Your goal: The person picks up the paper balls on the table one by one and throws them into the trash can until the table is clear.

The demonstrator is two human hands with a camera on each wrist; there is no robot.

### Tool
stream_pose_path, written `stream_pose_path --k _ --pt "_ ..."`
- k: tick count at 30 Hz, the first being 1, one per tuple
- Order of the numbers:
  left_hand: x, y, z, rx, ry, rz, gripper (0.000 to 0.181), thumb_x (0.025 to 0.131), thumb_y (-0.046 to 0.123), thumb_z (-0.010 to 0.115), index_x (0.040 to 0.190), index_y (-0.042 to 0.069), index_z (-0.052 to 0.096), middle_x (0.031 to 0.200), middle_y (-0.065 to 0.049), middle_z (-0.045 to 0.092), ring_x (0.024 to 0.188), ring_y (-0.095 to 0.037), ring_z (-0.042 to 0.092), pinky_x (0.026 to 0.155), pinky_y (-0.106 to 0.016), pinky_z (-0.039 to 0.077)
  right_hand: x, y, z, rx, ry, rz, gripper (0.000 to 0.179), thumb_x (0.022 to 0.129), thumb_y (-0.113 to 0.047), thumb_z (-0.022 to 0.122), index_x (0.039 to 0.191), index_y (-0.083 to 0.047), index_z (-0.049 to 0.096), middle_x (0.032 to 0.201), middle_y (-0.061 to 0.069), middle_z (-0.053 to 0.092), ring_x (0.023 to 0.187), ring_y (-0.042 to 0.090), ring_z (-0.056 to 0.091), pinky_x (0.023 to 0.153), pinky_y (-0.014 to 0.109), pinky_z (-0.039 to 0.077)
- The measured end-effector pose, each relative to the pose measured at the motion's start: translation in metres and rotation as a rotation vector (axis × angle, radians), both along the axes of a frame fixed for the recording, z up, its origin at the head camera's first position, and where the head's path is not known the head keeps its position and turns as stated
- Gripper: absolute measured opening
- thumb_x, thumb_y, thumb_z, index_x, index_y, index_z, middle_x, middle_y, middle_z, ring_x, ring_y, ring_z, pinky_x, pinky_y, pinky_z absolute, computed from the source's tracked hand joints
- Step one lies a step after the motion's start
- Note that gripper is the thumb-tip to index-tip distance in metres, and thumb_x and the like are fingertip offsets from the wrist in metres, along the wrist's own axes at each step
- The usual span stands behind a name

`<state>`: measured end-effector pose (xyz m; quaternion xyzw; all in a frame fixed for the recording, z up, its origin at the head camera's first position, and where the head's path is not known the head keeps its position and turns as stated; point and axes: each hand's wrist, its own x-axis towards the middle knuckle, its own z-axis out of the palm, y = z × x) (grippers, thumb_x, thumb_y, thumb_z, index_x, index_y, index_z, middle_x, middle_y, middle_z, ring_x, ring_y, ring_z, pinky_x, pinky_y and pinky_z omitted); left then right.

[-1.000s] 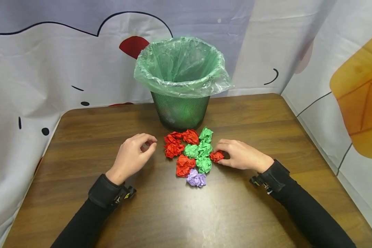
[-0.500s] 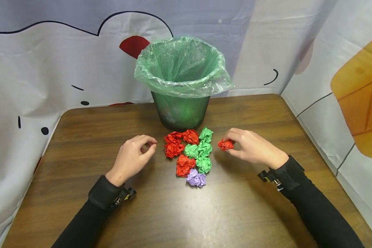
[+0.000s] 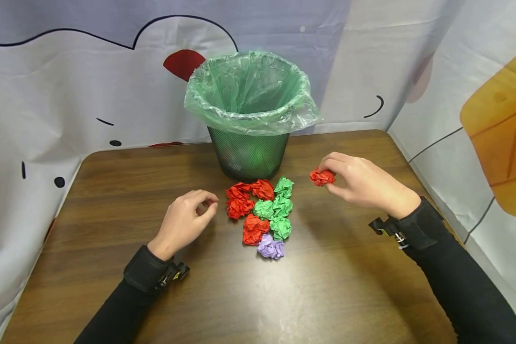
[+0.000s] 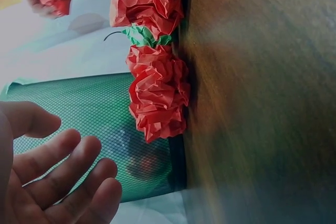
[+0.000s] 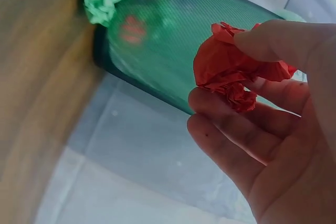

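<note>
My right hand [image 3: 365,184] pinches a crumpled red paper ball [image 3: 322,177] between thumb and fingers, held up to the right of the bin. The right wrist view shows this red paper ball [image 5: 226,66] from the palm side. To the left of the paper pile, my left hand [image 3: 187,217] holds nothing, its fingers loosely curved. In the left wrist view its fingers [image 4: 79,166] are relaxed and apart from the balls. Between the hands lie several red paper balls [image 3: 255,230], several green paper balls [image 3: 282,206] and one purple paper ball [image 3: 271,247].
A mesh waste bin [image 3: 251,153] with a green plastic liner [image 3: 249,124] stands at the back of the wooden table [image 3: 223,296], just behind the pile. A printed cloth [image 3: 60,95] hangs behind the table and along its right side. Some paper shows dimly through the mesh.
My right hand has lifted the red paper ball from beside the green ones and carried it up, back and to the right. The left hand has stayed in place.
</note>
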<state>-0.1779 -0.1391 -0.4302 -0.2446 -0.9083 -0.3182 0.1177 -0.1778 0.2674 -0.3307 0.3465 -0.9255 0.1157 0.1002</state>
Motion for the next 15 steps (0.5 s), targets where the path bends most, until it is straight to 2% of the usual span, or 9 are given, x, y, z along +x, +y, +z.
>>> stream_pose_path --k 8,15 --pt "0.002 -0.001 -0.002 -0.019 -0.028 0.004 0.014 0.097 0.023 0.063 0.103 0.016 0.074 0.093 0.003 0.068 0.077 -0.019 0.063 0.069 -0.034 0.05 -0.006 -0.003 0.038 -0.025 0.112 0.034 0.028 0.082 -0.008 0.076 0.108 -0.008 0.067 0.108 0.0 0.065 0.089 0.015 0.065 0.076 0.038 0.056" --pt "0.004 -0.001 -0.004 -0.03 -0.032 -0.005 0.016 0.097 0.024 0.063 0.104 0.014 0.073 0.093 0.002 0.069 0.079 -0.019 0.065 0.07 -0.035 0.051 -0.011 -0.01 0.075 -0.058 0.19 0.077 0.034 0.083 -0.005 0.076 0.116 -0.006 0.067 0.116 0.003 0.066 0.096 0.019 0.067 0.081 0.041 0.056"
